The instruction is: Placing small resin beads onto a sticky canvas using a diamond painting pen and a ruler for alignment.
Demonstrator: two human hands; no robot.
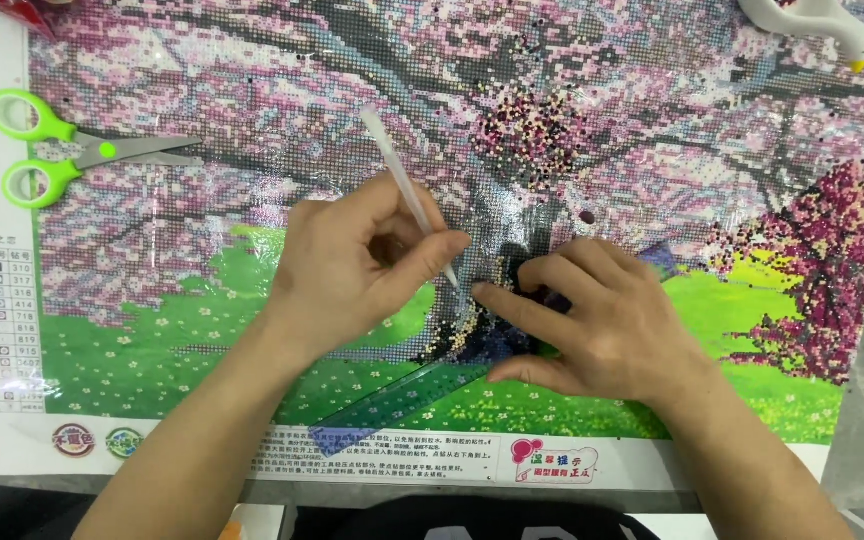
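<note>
Spread across the worktop lies a diamond-painting canvas [202, 330] printed with pink blossom trees over a green meadow; its white left margin carries a colour chart and its near margin a strip of printed notes and round logos. Near the canvas's far-left corner, green-handled scissors [62, 150] rest with their blades closed, pointing right.

Left of the canvas's middle, the left hand [352, 275] is curled into a loose pinch, thumb and fingers closed around a white pen [407, 195]. The pen slants from upper left down to lower right, its tip coming down on the canvas just beside the right index fingertip.

Below the hands, a clear film [402, 395] is peeled back from the canvas, lying folded toward the near edge.

Right of the middle, the right hand [607, 325] lies palm down and mostly flat, fingers stretched leftward and pressing on the dark, partly beaded tree trunk [497, 330]; it grips nothing that can be seen.

At the far-right corner sits a white tool [817, 25] with a yellow tip, only partly in view.
</note>
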